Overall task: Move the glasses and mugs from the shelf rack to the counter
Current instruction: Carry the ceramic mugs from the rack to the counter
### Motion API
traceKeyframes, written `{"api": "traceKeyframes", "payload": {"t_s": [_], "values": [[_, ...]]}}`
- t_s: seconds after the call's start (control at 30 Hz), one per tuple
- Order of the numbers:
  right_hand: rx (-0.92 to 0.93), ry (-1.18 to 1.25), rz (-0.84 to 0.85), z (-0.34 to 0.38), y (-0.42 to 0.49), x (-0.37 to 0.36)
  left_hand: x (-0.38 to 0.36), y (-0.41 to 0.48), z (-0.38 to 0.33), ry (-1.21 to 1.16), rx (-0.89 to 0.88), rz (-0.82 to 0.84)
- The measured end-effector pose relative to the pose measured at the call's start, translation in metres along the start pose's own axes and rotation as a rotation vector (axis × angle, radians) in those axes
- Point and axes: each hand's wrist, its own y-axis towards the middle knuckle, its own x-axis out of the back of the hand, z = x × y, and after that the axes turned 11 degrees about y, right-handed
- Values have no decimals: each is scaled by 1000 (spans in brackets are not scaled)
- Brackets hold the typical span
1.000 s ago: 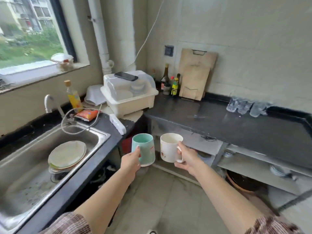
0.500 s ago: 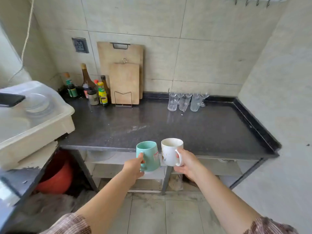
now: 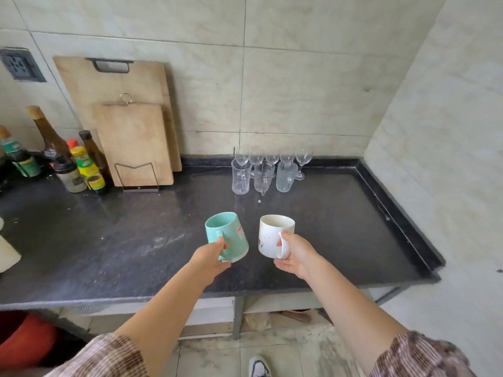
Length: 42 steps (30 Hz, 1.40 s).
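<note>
Item 1: teal mug (image 3: 228, 235). Carried in the left hand (image 3: 211, 258), fingers (image 3: 221, 242) hooked through and clenched on its handle. It hangs above the dark table (image 3: 109, 240), mouth tipped away toward 12 o'clock, base not touching the surface.

Item 2: white mug (image 3: 273, 235). Carried in the right hand (image 3: 295, 254), fingers (image 3: 280, 242) closed round its handle. It sits just beside the teal mug at its 3 o'clock, the two apart, likewise in the air and tilted slightly.

Item 3: clear glasses (image 3: 268, 170). A tight cluster already standing on the table at 12 o'clock from the mugs, near the back wall: stemmed ones behind, handled tumblers in front.

Item 4: cutting boards (image 3: 128, 131) leaning on the wall at 10 o'clock, condiment bottles (image 3: 68, 161) further toward 9 o'clock. Both well apart from the mugs.

Step in hand, as judged: setting both mugs down. Handling notes:
- Level each mug before lowering, so the whole base meets the table rather than one edge.
- The bare patch directly beneath, or a little toward 12 o'clock, looks the best landing spot; stop short of the glassware, since a knock there could topple the stemmed pieces.
- Keep the gap between the two mugs while lowering so they do not clink.
- Loosen the fingers only once each mug stands firmly.

The shelf rack is out of view, so what remains on it cannot be told.
</note>
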Motion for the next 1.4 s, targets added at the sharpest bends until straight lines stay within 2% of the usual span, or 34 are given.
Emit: {"api": "traceKeyframes", "payload": {"t_s": [0.33, 0.57, 0.9, 1.4], "values": [[-62, -127, 5, 70, 111, 0, -64, 96, -37, -34, -74, -133], [-85, -118, -7, 78, 156, -10, -78, 132, -36, 62, -117, -209], [-82, -86, 31, 71, 183, -19, -82, 158, -29, 63, -113, -210], [58, -521, 28, 62, 179, -9, -81, 164, -10, 135, -103, -228]]}}
